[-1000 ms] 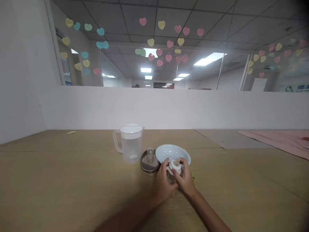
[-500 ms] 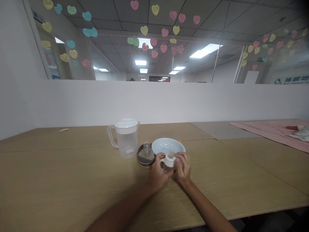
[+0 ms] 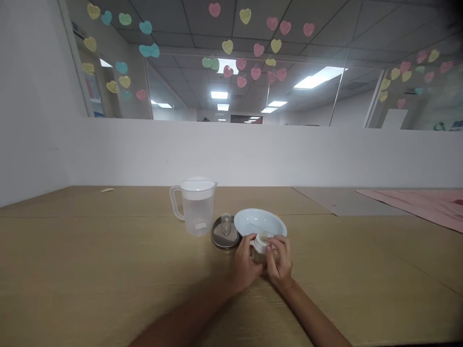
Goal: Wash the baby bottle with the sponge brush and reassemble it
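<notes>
Between my hands is a baby bottle with a white collar, a handle at its left side and a clear body mostly hidden by my fingers. My left hand is closed around the bottle from the left. With bent fingers, my right hand grips the collar's right side, fingertips at the pale teat on top. Just behind the bottle lies a white bowl with a thin stick-like item inside. A clear dome-shaped cap stands on a round metal tray to the left of the bowl.
A translucent lidded jug stands left of the tray on the wooden table. A pink cloth lies at the far right. At the back left is a small flat yellowish piece. A white wall bounds the table's back.
The view has swung slightly left, so everything sits further right. My right fingers have shifted over the top of the bottle, and the teat stands out less than before.
</notes>
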Available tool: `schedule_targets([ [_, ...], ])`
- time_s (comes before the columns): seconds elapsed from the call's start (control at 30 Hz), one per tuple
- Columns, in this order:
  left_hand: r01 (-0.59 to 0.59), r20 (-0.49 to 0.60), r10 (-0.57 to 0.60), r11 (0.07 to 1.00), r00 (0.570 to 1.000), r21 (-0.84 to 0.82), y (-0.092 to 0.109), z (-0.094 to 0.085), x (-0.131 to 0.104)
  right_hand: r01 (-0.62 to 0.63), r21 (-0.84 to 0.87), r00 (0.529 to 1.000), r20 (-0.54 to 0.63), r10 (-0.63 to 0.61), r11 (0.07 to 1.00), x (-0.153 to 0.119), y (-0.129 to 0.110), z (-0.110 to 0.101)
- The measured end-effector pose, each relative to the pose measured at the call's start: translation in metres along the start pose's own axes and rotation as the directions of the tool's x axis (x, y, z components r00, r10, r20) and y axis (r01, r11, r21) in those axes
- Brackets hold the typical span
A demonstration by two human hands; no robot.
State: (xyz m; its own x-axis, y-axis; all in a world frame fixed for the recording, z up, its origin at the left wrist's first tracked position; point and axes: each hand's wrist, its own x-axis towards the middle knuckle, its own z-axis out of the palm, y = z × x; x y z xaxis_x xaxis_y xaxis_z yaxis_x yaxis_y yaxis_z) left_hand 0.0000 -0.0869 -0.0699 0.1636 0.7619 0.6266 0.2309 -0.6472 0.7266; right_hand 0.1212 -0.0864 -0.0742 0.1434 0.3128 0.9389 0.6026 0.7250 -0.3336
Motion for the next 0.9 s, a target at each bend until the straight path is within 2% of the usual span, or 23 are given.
schedule_targets([
  [0.07, -0.015, 0.008, 0.015, 1.000, 1.000, 0.014, 0.001, -0.001, 0.000, -0.161, 0.058, 0.987, 0.018, 0.160, 0.985, 0.000, 0.008, 0.000],
  [0.1, -0.017, 0.012, 0.017, 1.000, 1.000, 0.021, 0.001, -0.001, -0.001, -0.229, 0.094, 0.972, 0.070, 0.223, 0.969, 0.000, 0.012, 0.000],
  [0.17, -0.001, 0.008, 0.001, 1.000, 1.000, 0.022, 0.001, 0.001, -0.002, -0.326, 0.169, 0.935, 0.203, 0.291, 0.930, 0.001, 0.018, 0.001],
  [0.23, 0.042, -0.021, -0.042, 0.999, 0.999, -0.004, 0.000, 0.002, -0.004, -0.370, 0.212, 0.911, 0.277, 0.307, 0.905, 0.001, 0.021, 0.001],
  [0.37, 0.115, -0.044, -0.118, 0.991, 0.992, -0.072, -0.003, 0.005, -0.005, -0.351, 0.164, 0.913, 0.279, 0.298, 0.922, 0.004, 0.017, 0.001],
  [0.53, 0.101, -0.029, -0.103, 0.992, 0.994, -0.079, -0.003, 0.006, -0.005, -0.348, 0.016, 0.914, 0.226, 0.336, 0.937, 0.006, 0.012, 0.004],
  [0.63, 0.098, -0.038, -0.100, 0.994, 0.994, -0.053, -0.002, 0.007, -0.005, -0.389, 0.092, 0.900, 0.251, 0.357, 0.917, 0.005, 0.018, 0.005],
  [0.77, 0.089, -0.036, -0.090, 0.995, 0.995, -0.046, -0.004, 0.007, -0.004, -0.381, 0.235, 0.892, 0.348, 0.288, 0.894, 0.007, 0.026, 0.002],
  [0.9, 0.087, -0.034, -0.089, 0.994, 0.995, -0.068, -0.005, 0.008, -0.003, -0.350, 0.150, 0.903, 0.316, 0.291, 0.925, 0.008, 0.025, 0.002],
])
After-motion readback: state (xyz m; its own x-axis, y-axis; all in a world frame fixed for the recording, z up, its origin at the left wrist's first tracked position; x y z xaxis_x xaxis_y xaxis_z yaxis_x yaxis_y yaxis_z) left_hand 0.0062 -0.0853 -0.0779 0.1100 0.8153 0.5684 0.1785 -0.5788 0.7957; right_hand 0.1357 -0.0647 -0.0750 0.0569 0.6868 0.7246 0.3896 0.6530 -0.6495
